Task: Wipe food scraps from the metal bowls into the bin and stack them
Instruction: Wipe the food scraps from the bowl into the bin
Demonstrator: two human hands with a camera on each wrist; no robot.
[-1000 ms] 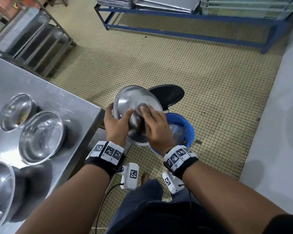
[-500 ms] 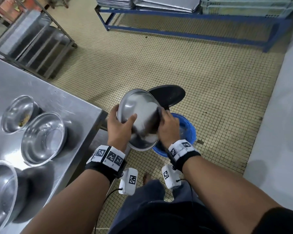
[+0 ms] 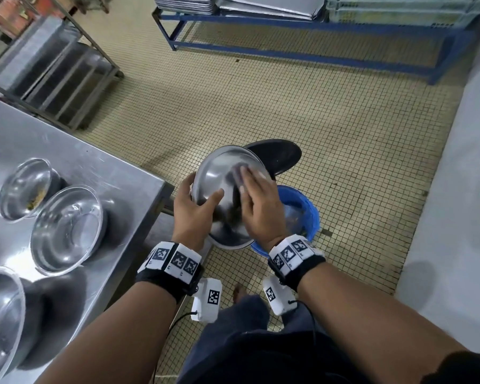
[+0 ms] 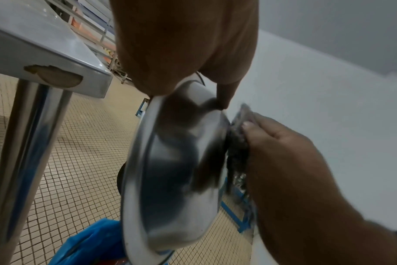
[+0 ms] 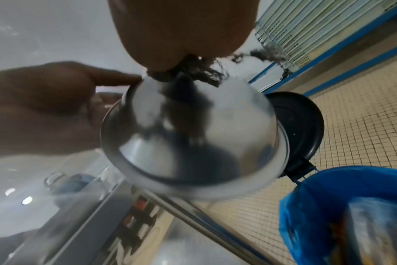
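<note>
My left hand (image 3: 193, 207) grips the rim of a metal bowl (image 3: 222, 176) and holds it tilted, its outer side toward me, above the blue-lined bin (image 3: 308, 214). My right hand (image 3: 258, 207) holds a grey cloth (image 3: 236, 173) pressed against the bowl's outer bottom. In the left wrist view the cloth (image 4: 237, 152) sits between the right hand (image 4: 295, 170) and the bowl (image 4: 170, 170). The right wrist view has the bowl (image 5: 193, 134) under the cloth (image 5: 200, 70), with the left hand (image 5: 45, 111) at its rim. The bowl's inside is hidden.
Three more metal bowls stand on the steel table (image 3: 108, 173): one with scraps (image 3: 25, 187), one (image 3: 67, 228) beside it, one (image 3: 0, 322) nearest me. The bin's black lid (image 3: 277, 156) stands open behind the bowl. A blue rack (image 3: 302, 26) lines the far wall.
My right hand with the cloth has slid from the bowl's right edge up across its outer bottom. The left hand keeps its grip on the rim over the bin.
</note>
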